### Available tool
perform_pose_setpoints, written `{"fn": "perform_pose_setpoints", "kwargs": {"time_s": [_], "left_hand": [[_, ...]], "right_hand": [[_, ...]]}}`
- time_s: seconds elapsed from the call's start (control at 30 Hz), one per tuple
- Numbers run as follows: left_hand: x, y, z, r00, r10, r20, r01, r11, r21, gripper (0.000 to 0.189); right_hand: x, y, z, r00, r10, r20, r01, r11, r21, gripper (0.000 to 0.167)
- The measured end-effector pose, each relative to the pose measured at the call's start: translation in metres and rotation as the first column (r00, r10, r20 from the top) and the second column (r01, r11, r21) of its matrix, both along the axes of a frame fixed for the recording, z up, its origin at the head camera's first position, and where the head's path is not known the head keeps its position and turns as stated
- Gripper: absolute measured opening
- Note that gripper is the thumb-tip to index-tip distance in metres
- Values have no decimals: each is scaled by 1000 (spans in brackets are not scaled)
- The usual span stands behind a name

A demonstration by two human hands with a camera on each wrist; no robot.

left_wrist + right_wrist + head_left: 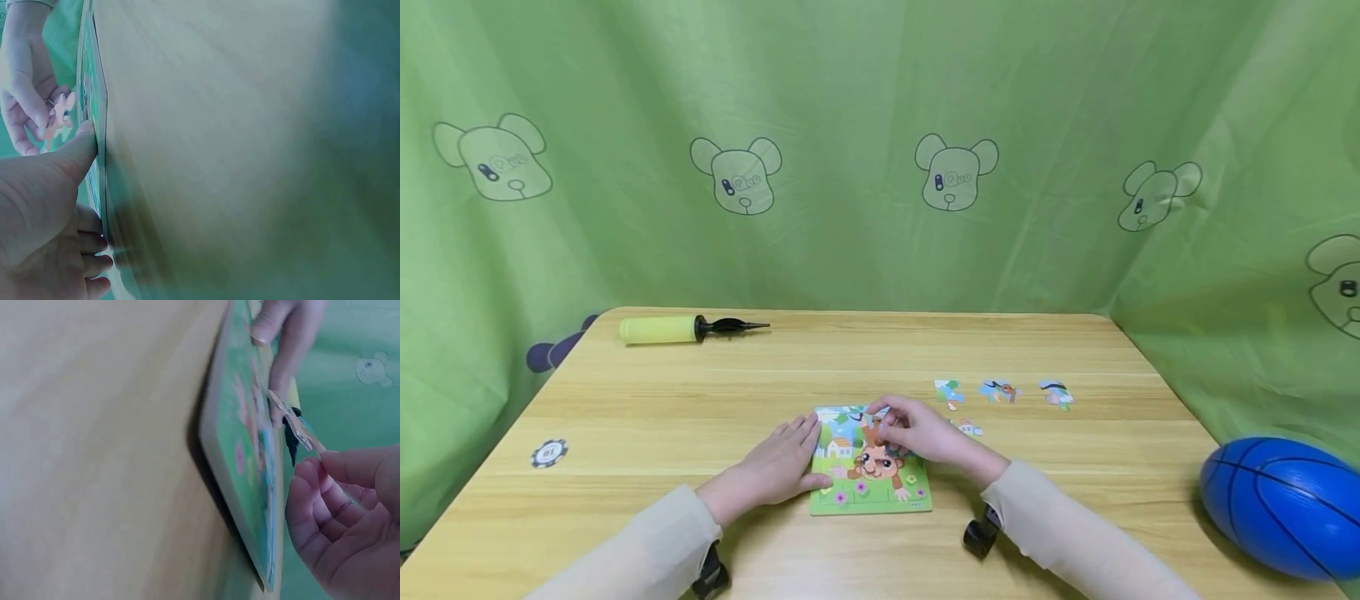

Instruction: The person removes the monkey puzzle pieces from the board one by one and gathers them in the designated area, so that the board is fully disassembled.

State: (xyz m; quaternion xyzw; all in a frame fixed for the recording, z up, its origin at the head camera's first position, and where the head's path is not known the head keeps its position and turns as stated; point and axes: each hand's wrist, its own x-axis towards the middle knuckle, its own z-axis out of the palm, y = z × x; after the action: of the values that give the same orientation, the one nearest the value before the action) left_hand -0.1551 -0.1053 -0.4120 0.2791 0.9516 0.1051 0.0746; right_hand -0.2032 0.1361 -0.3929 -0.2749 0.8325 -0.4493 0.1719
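Observation:
A jigsaw puzzle board (880, 505) with a cartoon monkey, a house and flowers lies flat on the table. Along its left edge rests my left hand (780, 463), fingers extended and thumb on the picture. Over the upper right of the board, my right hand (919, 430) pinches a puzzle piece (294, 424) between thumb and fingers. Both wrist views show this piece (60, 117) tilted and raised off the board. Part of the picture beneath the right hand is hidden in the head view.
Loose puzzle pieces (1000, 391) lie right of the board, one (967, 427) partly behind the right forearm. A yellow hand pump (660, 330) lies at the back left, a poker chip (549, 453) at the left. A blue ball (1281, 507) sits at the right edge.

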Motion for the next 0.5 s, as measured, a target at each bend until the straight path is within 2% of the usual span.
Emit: {"fn": "perform_pose_setpoints", "kwargs": {"time_s": [0.2, 0.5], "left_hand": [[-1, 0, -1, 1000, 0, 1, 0, 1000, -3, 82], [-1, -1, -2, 1000, -5, -8, 5, 1000, -12, 83]], "right_hand": [[-6, 20, 3, 996, -58, 75, 61, 997, -45, 21], [-13, 64, 10, 980, -189, 64, 192, 980, -46, 12]]}}
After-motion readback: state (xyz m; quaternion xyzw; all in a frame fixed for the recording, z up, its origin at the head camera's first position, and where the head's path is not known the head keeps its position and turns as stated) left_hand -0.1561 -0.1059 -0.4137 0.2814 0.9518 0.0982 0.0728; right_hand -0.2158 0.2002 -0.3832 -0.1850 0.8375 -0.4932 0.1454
